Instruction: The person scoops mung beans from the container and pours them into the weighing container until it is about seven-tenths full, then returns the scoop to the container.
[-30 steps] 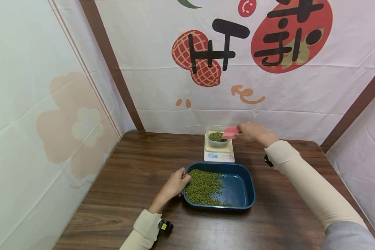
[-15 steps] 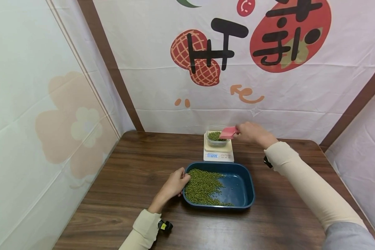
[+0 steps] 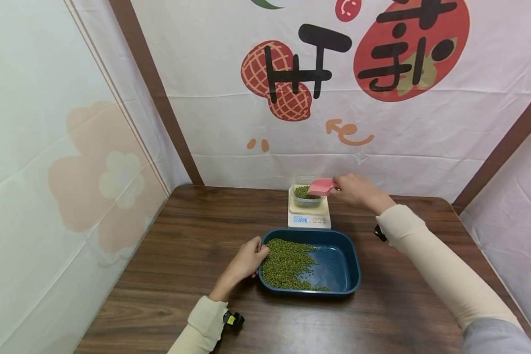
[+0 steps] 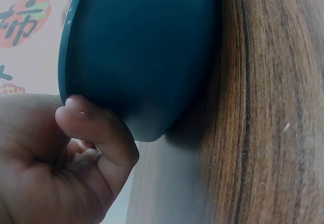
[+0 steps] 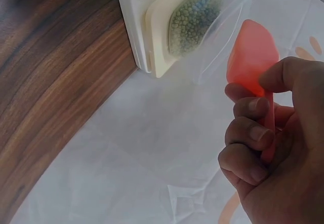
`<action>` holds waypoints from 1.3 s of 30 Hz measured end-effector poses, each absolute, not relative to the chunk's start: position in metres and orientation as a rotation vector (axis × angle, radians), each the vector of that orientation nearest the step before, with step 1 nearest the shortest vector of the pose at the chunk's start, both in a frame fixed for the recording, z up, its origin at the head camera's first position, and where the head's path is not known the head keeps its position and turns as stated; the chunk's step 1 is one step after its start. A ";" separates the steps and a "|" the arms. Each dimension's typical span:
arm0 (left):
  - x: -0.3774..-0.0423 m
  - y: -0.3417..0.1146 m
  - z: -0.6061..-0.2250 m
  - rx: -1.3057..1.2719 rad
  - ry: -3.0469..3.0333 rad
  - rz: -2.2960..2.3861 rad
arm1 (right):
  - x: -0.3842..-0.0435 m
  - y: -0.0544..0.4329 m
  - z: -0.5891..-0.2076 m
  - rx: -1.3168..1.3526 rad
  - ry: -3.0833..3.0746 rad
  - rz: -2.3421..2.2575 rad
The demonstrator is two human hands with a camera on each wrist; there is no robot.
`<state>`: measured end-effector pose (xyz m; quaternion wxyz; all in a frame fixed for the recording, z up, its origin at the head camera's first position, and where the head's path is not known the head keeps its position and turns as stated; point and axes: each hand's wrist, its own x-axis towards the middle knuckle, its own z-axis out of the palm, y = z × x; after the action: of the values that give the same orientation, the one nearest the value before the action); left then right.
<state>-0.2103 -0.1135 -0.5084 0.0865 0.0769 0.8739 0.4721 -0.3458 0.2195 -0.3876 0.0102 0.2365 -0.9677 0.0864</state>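
- The pink scoop (image 3: 320,187) is best tipped slowly, its lip low inside the clear tub (image 3: 307,202), so that green beans (image 3: 285,263) drop within the walls and not onto the scale (image 3: 309,222)
- Small wrist tilts should serve better than one big pour, with pauses to read the lit display; the scoop itself should not press on the tub, as that would likely upset the reading
- The right hand (image 3: 358,190), right of the frame's centre, has its thumb and curled fingers around the scoop's handle; whether beans lie in the scoop I cannot tell
- The scoop reaches left from that hand, over the tub's right side
- Low in the centre of the frame, the left hand (image 3: 246,258) grips the left end of the blue tray (image 3: 335,269), beans heaped just beside it
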 end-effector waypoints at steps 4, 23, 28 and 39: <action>-0.210 -0.113 -0.508 0.226 2.603 1.405 | -0.343 0.222 -0.391 0.725 -3.003 0.286; -0.209 -0.113 -0.508 0.219 2.605 1.403 | -0.320 0.233 -0.398 0.725 -2.932 0.392; -0.210 -0.113 -0.507 0.212 2.604 1.405 | -0.315 0.235 -0.398 0.733 -2.925 0.407; -0.210 -0.112 -0.507 0.221 2.604 1.404 | -0.298 0.239 -0.397 0.778 -2.912 0.380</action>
<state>-0.2098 -0.1122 -0.5069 0.0877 0.0742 0.8744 0.4714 -0.2979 0.2389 -0.3968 0.0518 0.2557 -0.9572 0.1250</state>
